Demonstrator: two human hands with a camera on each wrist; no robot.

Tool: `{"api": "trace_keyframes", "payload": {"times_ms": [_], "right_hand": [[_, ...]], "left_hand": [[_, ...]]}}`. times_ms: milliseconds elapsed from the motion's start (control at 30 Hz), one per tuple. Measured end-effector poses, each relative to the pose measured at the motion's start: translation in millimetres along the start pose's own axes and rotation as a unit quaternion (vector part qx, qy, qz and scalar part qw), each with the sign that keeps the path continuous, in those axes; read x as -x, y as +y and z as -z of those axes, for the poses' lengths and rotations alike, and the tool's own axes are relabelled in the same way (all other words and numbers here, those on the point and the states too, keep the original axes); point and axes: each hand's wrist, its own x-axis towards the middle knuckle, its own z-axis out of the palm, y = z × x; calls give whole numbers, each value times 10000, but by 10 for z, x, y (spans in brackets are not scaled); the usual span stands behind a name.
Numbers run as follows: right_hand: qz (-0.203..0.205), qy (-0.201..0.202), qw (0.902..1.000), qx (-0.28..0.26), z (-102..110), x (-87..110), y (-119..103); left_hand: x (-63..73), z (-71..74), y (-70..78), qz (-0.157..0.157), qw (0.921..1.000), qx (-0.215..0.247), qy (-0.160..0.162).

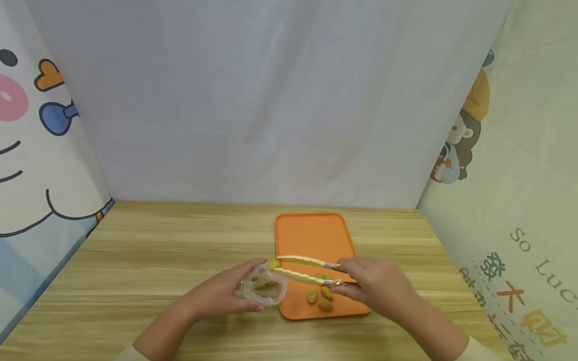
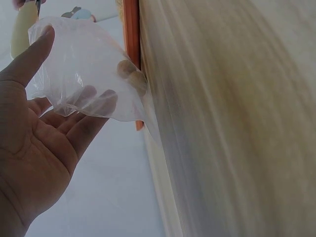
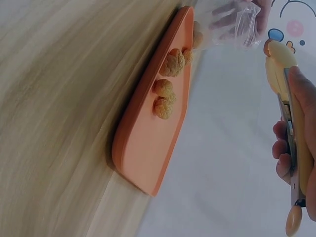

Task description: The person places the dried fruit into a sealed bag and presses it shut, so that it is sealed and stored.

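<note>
Left hand (image 1: 219,296) is gripping a clear, crumpled plastic bag (image 2: 74,59); rounded tan pieces (image 2: 136,81) are showing through. Right hand (image 1: 381,281) is squeezing metal tongs with pale-yellow tips (image 1: 301,259), which are pinching one yellow-brown rounded piece (image 1: 275,264) near the bag's mouth. Lower, wrinkled golden-brown lumps (image 1: 326,304) are lying on a rectangular orange tray (image 1: 313,235), resting on the wood-grain surface (image 1: 180,243). White cloth (image 1: 253,100) is hanging behind.

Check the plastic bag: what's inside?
At least two rounded brownish pieces show through the cloudy wall of the plastic bag, toward its table-side end. Anything behind them is covered, so the full count can't be told.
</note>
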Motion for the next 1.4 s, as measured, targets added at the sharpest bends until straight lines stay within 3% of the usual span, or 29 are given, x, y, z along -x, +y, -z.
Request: {"api": "trace_keyframes", "payload": {"times_ms": [733,1400], "right_hand": [[293,-53,9996,-19,-47,10,-72],[296,-76,9995,25,-60,12,-78]], "left_hand": [[-1,-6,28,103,9999,77,-7],[0,-18,-7,43,9999,142,-21]]}}
